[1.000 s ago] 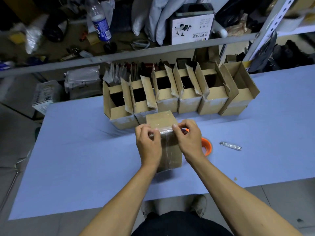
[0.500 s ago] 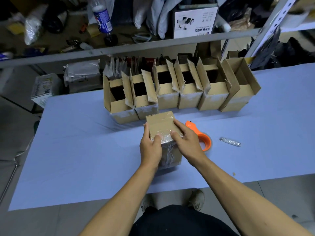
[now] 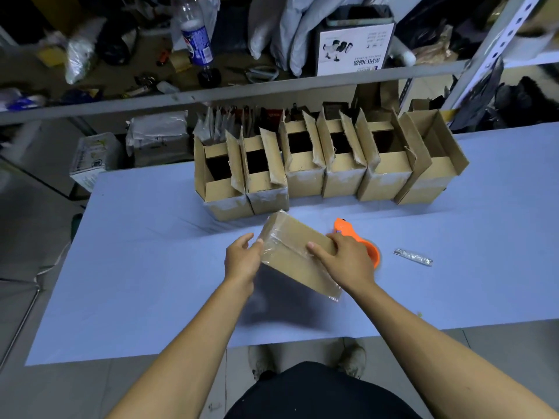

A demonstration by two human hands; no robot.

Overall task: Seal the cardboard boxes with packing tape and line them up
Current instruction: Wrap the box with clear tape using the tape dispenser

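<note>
Room: a cluttered storeroom seen from my head camera, with a metal shelf (image 3: 272,89) running across above the far edge of the worktop.
Worktop: a pale blue worktop (image 3: 136,267) spreads out under both my arms, reaching well beyond my hands on either side.
Shelf clutter: a plastic bottle (image 3: 196,40) with a blue label stands up there beyond my left hand, and a white printed carton (image 3: 354,46) sits beyond my right hand.
Sealed box: the cardboard box (image 3: 298,252) is between my two hands, tilted with its taped end toward my left hand; clear tape shines over that end and along the lower edge.
Left hand: my left hand (image 3: 242,261) has its fingers nearly straight, thumb and fingertips touching the taped end of the box, not curled round it.
Right hand: my right hand (image 3: 348,261) grips the opposite end of the box, thumb lying along the top face and fingers wrapped over the far edge.
Row of boxes: six open boxes (image 3: 329,164) stand side by side past my fingertips, flaps up, touching one another, tape visible round their bases.
Tape dispenser: the orange tape dispenser (image 3: 360,240) lies on the worktop just behind my right hand, partly hidden by it.
Small item: a silvery wrapper-like strip (image 3: 413,257) lies further out to the right of my right hand; I cannot tell what it is.
</note>
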